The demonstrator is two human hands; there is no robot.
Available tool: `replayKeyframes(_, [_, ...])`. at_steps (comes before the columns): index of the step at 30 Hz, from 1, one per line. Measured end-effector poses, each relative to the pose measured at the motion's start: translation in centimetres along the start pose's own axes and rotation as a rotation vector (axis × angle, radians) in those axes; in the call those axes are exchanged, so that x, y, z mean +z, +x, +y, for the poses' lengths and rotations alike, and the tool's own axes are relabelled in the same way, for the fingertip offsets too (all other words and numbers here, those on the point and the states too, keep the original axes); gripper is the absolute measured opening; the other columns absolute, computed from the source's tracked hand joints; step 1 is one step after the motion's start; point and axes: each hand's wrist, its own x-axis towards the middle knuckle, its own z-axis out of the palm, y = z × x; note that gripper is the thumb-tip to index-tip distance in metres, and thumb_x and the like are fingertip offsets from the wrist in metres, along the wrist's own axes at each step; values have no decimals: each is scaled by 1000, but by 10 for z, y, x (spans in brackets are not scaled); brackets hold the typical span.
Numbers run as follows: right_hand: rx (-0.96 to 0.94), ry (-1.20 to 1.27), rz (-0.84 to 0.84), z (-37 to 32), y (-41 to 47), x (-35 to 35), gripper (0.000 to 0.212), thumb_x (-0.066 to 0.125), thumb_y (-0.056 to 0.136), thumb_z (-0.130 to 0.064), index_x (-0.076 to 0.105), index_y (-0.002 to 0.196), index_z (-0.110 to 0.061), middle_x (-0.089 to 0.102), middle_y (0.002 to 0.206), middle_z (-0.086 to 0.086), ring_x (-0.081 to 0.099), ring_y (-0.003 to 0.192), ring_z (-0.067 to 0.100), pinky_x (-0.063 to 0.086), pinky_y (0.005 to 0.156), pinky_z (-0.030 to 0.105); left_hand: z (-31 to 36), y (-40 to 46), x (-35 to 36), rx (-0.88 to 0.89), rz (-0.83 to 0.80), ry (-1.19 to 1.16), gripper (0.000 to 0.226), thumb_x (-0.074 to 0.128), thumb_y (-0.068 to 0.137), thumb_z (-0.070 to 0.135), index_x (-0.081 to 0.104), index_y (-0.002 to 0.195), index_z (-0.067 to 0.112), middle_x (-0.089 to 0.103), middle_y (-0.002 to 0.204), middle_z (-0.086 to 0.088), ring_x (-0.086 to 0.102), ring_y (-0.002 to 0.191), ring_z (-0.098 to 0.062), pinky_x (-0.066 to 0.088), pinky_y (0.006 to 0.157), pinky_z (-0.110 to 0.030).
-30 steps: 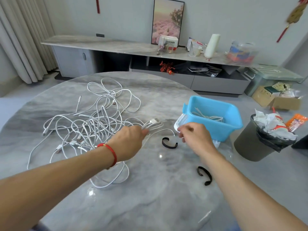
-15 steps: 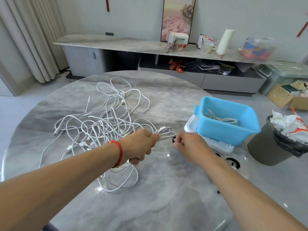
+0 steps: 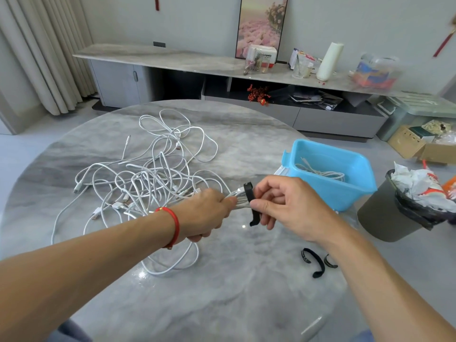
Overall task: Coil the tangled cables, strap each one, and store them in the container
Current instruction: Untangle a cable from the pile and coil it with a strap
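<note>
Only thing you can actually read here is "...onic" on the white box (image 3: 263, 56) sitting just in front of the flower picture (image 3: 261, 25). Everything else is too blurry.

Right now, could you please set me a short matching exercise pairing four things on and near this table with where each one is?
Things:
1. black strap
2. cable bundle
3. blue container
4. spare strap

Places:
A. lying on the table beside the right forearm
B. gripped in the left hand
C. pinched in the right hand, across the bundle
D. at the table's right edge, next to the bin

Pairs: 1-C, 2-B, 3-D, 4-A
</note>
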Motion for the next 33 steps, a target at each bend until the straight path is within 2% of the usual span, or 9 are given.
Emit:
replayKeyframes(7, [111, -146, 95, 18, -1, -41, 12, 81, 88, -15, 69, 85, -17, 70, 63, 0, 65, 50, 14, 51, 49, 27, 5, -4, 8, 19, 69, 239, 42, 38, 104, 44, 50, 85, 9, 53, 79, -13, 46, 55, -27, 34, 39, -21])
replayKeyframes(12, [308, -561, -63, 58, -9, -33, 9, 77, 87, -26, 70, 83, -24, 73, 64, -2, 60, 49, 2, 48, 57, 23, 3, -3, 18, -18, 2, 255, 45, 39, 104, 46, 52, 89, 6, 55, 78, -19, 47, 60, -28, 34, 43, -22])
replayKeyframes(16, [262, -636, 28, 72, -3, -29, 11, 73, 90, -30, 72, 81, -24, 72, 77, -10, 61, 69, 8, 50, 69, 30, 8, 3, 20, -32, 46, 238, 46, 39, 104, 46, 54, 92, 4, 55, 77, -16, 48, 55, -28, 34, 41, -21])
replayKeyframes(19, [200, -698, 112, 82, 7, -27, 10, 64, 96, -19, 73, 98, -23, 70, 90, -7, 64, 92, 19, 51, 81, 35, 7, 4, 10, -45, 76, 129, 41, 41, 104, 42, 52, 86, 8, 52, 71, -12, 42, 43, -21, 30, 38, -18])
replayKeyframes(22, [150, -769, 39, 91, 21, -19, 36, 52, 101, -11, 63, 129, -31, 61, 114, -2, 59, 108, 25, 49, 88, 40, 1, 1, 2, -75, 30, -6, 39, 42, 104, 40, 46, 78, 13, 43, 64, -4, 30, 33, -11, 24, 38, -15])
replayKeyframes(24, [126, -925, -18, 95, 32, -9, 47, 48, 101, -7, 50, 142, -31, 55, 123, 1, 59, 110, 28, 49, 82, 42, -1, -1, 1, -92, 14, -45, 39, 42, 104, 41, 45, 77, 13, 41, 63, -3, 28, 34, -10, 23, 38, -15])
replayKeyframes(27, [118, -1209, -29, 96, 44, 9, 42, 54, 90, 4, 47, 125, -17, 50, 119, 7, 61, 102, 31, 39, 65, 40, -3, -3, 1, -96, 24, -73, 39, 42, 104, 43, 45, 77, 14, 40, 61, -2, 27, 33, -11, 22, 38, -15])
replayKeyframes(30, [129, -1240, -53, 85, 53, 14, 29, 59, 82, 11, 52, 99, -11, 50, 104, 8, 60, 96, 32, 37, 67, 38, -4, -3, -3, -83, 56, -95, 40, 44, 103, 44, 46, 77, 15, 40, 57, 1, 27, 32, -11, 22, 38, -15])
replayKeyframes(33, [124, -1239, -86, 76, 57, 12, 35, 53, 79, 15, 31, 69, -11, 36, 74, 3, 54, 78, 34, 36, 65, 37, -3, -4, -10, -127, -5, -199, 40, 43, 103, 46, 43, 76, 17, 34, 48, 6, 21, 36, -11, 18, 39, -12])
